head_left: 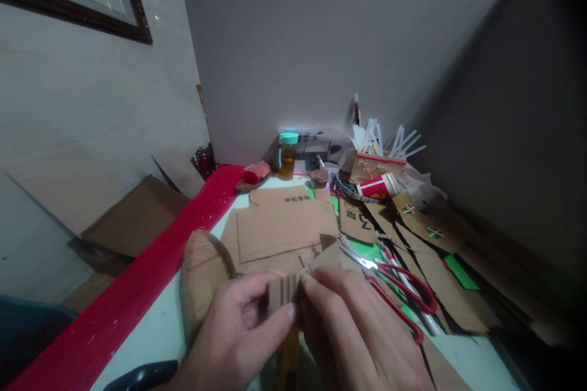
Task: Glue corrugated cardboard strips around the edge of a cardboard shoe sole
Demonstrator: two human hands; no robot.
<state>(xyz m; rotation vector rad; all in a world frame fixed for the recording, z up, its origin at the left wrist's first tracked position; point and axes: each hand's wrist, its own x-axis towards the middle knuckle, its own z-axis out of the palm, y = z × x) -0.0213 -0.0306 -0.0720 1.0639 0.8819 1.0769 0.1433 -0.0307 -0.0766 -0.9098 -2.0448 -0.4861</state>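
A small piece of corrugated cardboard (281, 294), its ridges showing, is pinched between the thumb and fingers of my left hand (236, 333). My right hand (360, 330) has its fingertips closed on the right edge of the same piece. Below it, partly hidden between the hands, is a narrow yellow object (290, 357) whose kind I cannot make out. A curved cardboard form (202, 269) stands just left of my left hand. Scissors with red handles (406, 293) lie open-bladed to the right of my right hand.
Flat cardboard sheets (284, 229) cover the table's middle, with cardboard strips (426, 263) at right. Behind are a lidded jar (288, 159), a box of white strips (378, 165) and a red paper cup (378, 186). Red cloth (151, 275) runs along the left; a black handle (142, 376) lies in front.
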